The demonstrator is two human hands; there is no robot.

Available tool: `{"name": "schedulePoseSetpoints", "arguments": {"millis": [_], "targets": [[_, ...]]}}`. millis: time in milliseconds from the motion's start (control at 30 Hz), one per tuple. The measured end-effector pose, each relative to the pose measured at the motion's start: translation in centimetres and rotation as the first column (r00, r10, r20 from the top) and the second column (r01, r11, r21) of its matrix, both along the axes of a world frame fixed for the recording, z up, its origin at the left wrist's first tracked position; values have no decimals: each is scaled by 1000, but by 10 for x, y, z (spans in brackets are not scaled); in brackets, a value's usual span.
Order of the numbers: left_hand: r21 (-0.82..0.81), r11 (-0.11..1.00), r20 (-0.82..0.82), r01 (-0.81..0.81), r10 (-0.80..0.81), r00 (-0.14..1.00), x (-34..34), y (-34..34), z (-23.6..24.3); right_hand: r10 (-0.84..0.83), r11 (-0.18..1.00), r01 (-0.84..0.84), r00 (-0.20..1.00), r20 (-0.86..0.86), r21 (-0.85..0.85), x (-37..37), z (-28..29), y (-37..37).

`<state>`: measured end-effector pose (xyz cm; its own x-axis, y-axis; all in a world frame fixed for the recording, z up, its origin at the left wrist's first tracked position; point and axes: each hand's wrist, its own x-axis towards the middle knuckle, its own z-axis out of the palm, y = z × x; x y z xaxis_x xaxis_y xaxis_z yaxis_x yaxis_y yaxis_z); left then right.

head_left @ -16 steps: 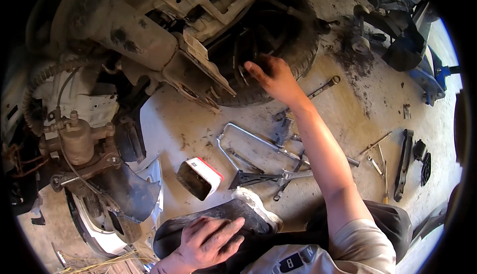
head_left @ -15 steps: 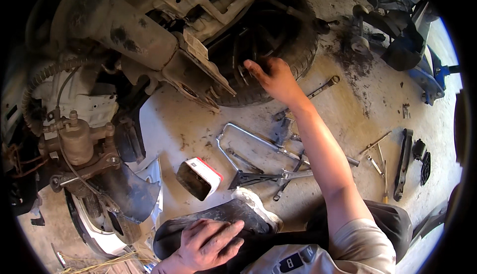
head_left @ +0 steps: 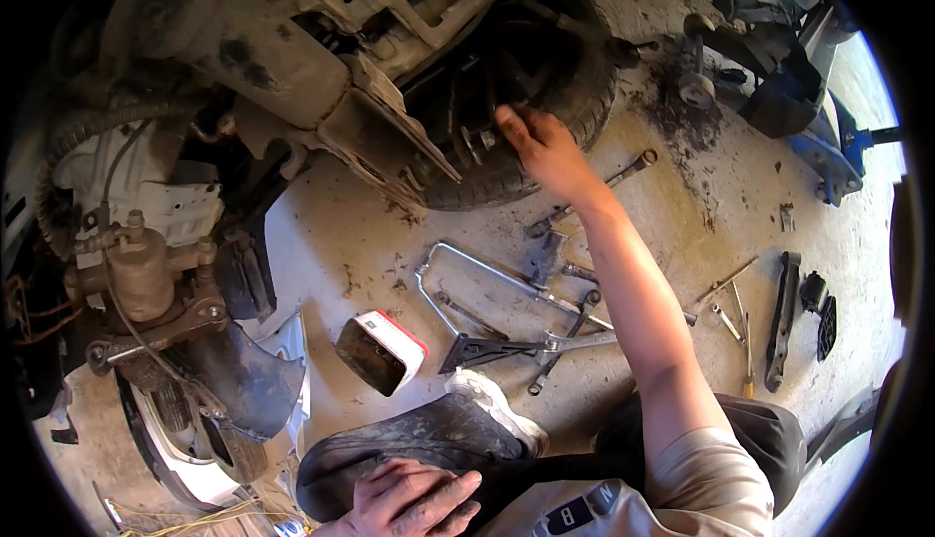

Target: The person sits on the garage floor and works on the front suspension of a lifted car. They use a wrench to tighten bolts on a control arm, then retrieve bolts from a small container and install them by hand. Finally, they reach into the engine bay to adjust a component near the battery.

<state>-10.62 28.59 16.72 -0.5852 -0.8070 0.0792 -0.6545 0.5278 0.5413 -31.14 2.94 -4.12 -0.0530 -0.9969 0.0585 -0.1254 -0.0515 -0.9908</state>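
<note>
My right hand [head_left: 553, 155] reaches out over a tyre [head_left: 584, 99] lying flat on the floor, its fingers curled in above the dark wheel. Small metal pieces [head_left: 475, 144], perhaps bolts, show on the wheel beside the fingertips; whether the hand grips anything is hidden. My left hand [head_left: 414, 500] rests on my thigh, fingers loosely laid out and holding nothing. Past the left hand stands an open rectangular tin [head_left: 397, 350], white with a red edge, dark inside.
Wrenches [head_left: 623, 179], a bent metal rod handle [head_left: 487, 269] and a black bracket [head_left: 497, 350] lie on the floor. At right are a long black arm [head_left: 782, 323] and a screwdriver [head_left: 748, 381]. Overhead hang a car's underbody [head_left: 282, 60] and, left, a rusty brake caliper [head_left: 141, 279].
My right hand has shifted slightly right over the wheel, and its outstretched thumb has drawn in toward the fingers. My left hand has slid a little lower on my thigh.
</note>
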Motion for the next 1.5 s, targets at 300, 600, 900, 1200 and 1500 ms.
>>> {"name": "schedulePoseSetpoints", "arguments": {"millis": [300, 600, 900, 1200, 1500], "targets": [[69, 992, 27, -103, 102, 994, 8, 12, 3, 128, 980, -91, 968, -214, 177, -1, 11, -3], [75, 996, -35, -46, 48, 998, 1, 4, 10, 288, 921, -252, 954, -84, 297, 5, 7, -5], [83, 996, -14, -31, 32, 999, 3, 7, 11, 275, 934, -265, 962, -5, 239, 10, -5, -9], [96, 995, -2, -32, 33, 999, 3, 9, 12, 307, 920, -298, 952, 6, 256, 13, 5, -6], [101, 994, 0, -29, 29, 1000, 4, 11, 14, 266, 938, -251, 963, -33, 241, 12, 6, -5]]}}
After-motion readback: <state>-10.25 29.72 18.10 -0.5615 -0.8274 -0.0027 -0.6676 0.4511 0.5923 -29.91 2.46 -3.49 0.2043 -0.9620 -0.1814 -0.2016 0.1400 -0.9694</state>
